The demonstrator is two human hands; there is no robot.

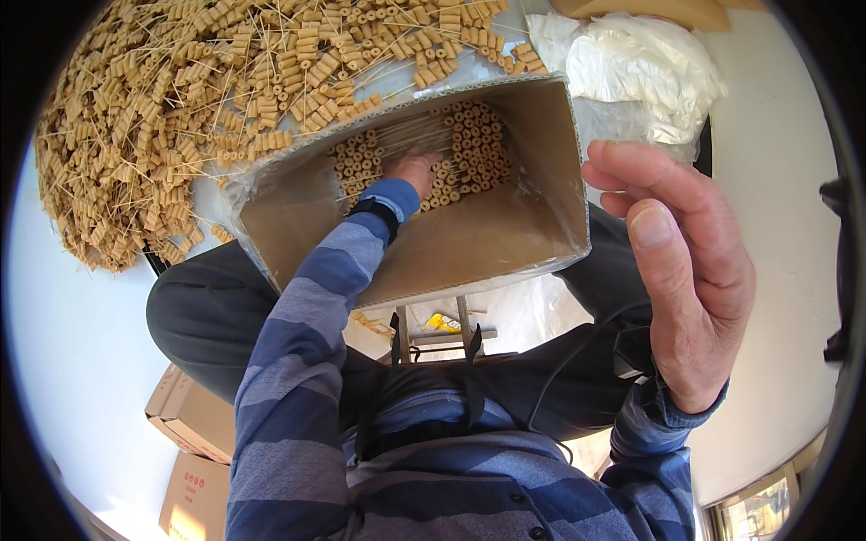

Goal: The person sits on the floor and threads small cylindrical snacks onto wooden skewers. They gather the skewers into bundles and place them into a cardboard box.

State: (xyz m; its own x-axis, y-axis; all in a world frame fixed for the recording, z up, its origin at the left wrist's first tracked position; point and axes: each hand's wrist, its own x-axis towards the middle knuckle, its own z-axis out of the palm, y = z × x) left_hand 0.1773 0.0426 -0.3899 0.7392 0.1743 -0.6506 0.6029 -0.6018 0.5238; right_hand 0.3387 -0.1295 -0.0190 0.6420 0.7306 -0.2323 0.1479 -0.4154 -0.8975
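Note:
A cardboard box (451,251) stands tilted before me with its mouth toward me. Inside it, tan ridged rolls (476,144) on thin sticks are packed in rows, their round ends with holes facing up. My left hand (415,171) reaches down into the box between two groups of rolls and touches the sticks. Its fingers are mostly hidden, so what they hold does not show. Raised at the right of the box, my right hand (690,261) is open and holds nothing, its fingers stretched and the thumb apart.
A big heap of the same rolls on sticks (171,117) covers the table at the far left and back. Crumpled clear plastic (645,77) lies at the back right. Closed cartons (194,415) stand low on my left. A yellow packet (444,322) lies below the box.

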